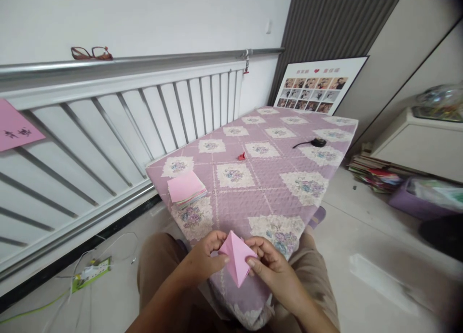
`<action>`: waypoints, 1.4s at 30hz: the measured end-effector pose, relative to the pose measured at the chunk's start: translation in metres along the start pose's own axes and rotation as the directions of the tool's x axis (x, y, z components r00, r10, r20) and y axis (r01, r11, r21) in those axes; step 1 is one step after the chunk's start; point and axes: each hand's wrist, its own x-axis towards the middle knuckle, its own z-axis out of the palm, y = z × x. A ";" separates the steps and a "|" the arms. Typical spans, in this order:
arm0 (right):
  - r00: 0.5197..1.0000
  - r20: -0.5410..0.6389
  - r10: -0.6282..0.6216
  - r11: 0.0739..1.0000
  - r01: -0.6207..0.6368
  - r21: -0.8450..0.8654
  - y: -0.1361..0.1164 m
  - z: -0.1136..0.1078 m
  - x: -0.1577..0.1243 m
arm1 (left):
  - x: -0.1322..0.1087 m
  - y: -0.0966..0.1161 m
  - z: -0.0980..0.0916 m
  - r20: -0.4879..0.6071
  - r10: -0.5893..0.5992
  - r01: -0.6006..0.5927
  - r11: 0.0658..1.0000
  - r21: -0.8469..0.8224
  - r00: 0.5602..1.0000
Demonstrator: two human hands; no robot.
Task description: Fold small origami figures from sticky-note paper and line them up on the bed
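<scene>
A folded pink paper (236, 256), kite-shaped with its point down, is held over the near edge of a purple quilted surface (267, 178). My left hand (200, 260) pinches its left side between thumb and fingers. My right hand (273, 268) pinches its right edge. A stack of pink square papers (185, 188) lies on the quilt to the left, beyond my hands. A small red folded paper piece (241, 156) sits farther back near the middle.
A black corded object (316, 142) lies far right on the quilt. A photo board (320, 84) leans at the back. White railing (108, 125) runs along the left, with glasses (91, 53) on top. Books (374, 173) and a purple bin (419, 202) stand on the floor right.
</scene>
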 end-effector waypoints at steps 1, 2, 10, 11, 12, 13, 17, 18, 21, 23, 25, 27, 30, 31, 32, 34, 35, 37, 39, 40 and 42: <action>1.000 -0.016 -0.019 0.999 0.019 -0.031 0.002 0.000 0.000 | 0.001 -0.002 0.002 -0.031 0.000 -0.001 0.999 -0.032 1.000; 0.999 -0.033 -0.038 0.997 0.036 -0.062 0.005 0.000 0.000 | 0.002 -0.004 0.004 -0.075 -0.005 -0.001 0.997 -0.075 0.997; 0.975 -0.119 -0.186 0.949 0.147 -0.278 0.023 -0.005 -0.002 | -0.005 -0.025 0.028 -0.003 -0.180 0.146 0.808 -0.570 0.984; 0.975 -0.108 -0.196 0.942 0.157 -0.297 0.023 -0.005 -0.003 | -0.007 -0.029 0.030 0.081 -0.194 0.205 0.788 -0.581 0.978; 0.974 -0.094 -0.205 0.933 0.165 -0.318 0.023 -0.006 -0.003 | -0.008 -0.032 0.032 0.132 -0.209 0.246 0.774 -0.584 0.969; 0.974 -0.080 -0.212 0.924 0.173 -0.340 0.022 -0.006 -0.003 | -0.008 -0.035 0.033 0.151 -0.224 0.270 0.765 -0.585 0.963; 0.969 -0.034 -0.243 0.882 0.206 -0.423 0.015 -0.007 -0.005 | -0.007 -0.038 0.036 0.095 -0.257 0.265 0.781 -0.566 0.962; 0.967 -0.031 -0.251 0.874 0.213 -0.437 0.013 -0.007 -0.006 | -0.007 -0.036 0.037 0.077 -0.255 0.254 0.795 -0.550 0.964; 0.958 -0.031 -0.286 0.847 0.238 -0.475 0.007 -0.007 -0.009 | -0.008 -0.029 0.038 0.032 -0.231 0.215 0.837 -0.503 0.972; 0.949 -0.021 -0.314 0.831 0.264 -0.489 0.004 -0.007 -0.010 | -0.010 -0.026 0.039 0.009 -0.214 0.192 0.859 -0.474 0.977; 0.938 -0.004 -0.347 0.818 0.300 -0.490 -0.001 -0.007 -0.011 | -0.011 -0.023 0.040 -0.025 -0.196 0.166 0.884 -0.437 0.980; 0.925 0.020 -0.380 0.805 0.341 -0.486 -0.004 -0.007 -0.012 | -0.011 -0.022 0.041 -0.078 -0.168 0.127 0.918 -0.376 0.983; 0.912 0.015 -0.410 0.799 0.366 -0.477 -0.006 -0.006 -0.013 | -0.011 -0.019 0.042 -0.170 -0.122 0.079 0.967 -0.244 0.978; 0.911 -0.021 -0.411 0.809 0.354 -0.469 -0.005 -0.005 -0.013 | -0.011 -0.017 0.042 -0.196 -0.110 0.070 0.977 -0.201 0.974; 0.911 -0.075 -0.404 0.830 0.331 -0.449 -0.004 -0.003 -0.014 | -0.011 -0.015 0.043 -0.222 -0.100 0.064 0.984 -0.164 0.970; 0.919 -0.200 -0.339 0.902 0.258 -0.346 -0.002 0.002 -0.014 | -0.011 -0.012 0.045 -0.259 -0.078 0.051 0.993 -0.110 0.963; 0.928 -0.241 -0.284 0.939 0.219 -0.266 -0.001 0.005 -0.013 | -0.012 -0.011 0.046 -0.272 -0.065 0.042 0.995 -0.090 0.960; 0.955 -0.245 -0.168 0.984 0.146 -0.104 -0.001 0.011 -0.012 | -0.013 -0.009 0.047 -0.290 -0.032 0.017 0.998 -0.055 0.957; 0.981 -0.179 -0.077 0.997 0.074 -0.021 -0.001 0.016 -0.011 | -0.013 -0.009 0.048 -0.298 -0.003 -0.003 1.000 -0.021 0.954; 0.987 -0.151 -0.045 0.999 0.043 -0.016 -0.001 0.018 -0.010 | -0.013 -0.009 0.049 -0.300 0.009 -0.011 1.000 -0.006 0.954; 0.991 -0.134 0.000 0.999 -0.005 -0.040 -0.001 0.019 -0.010 | -0.014 -0.010 0.049 -0.296 0.018 -0.017 1.000 0.005 0.955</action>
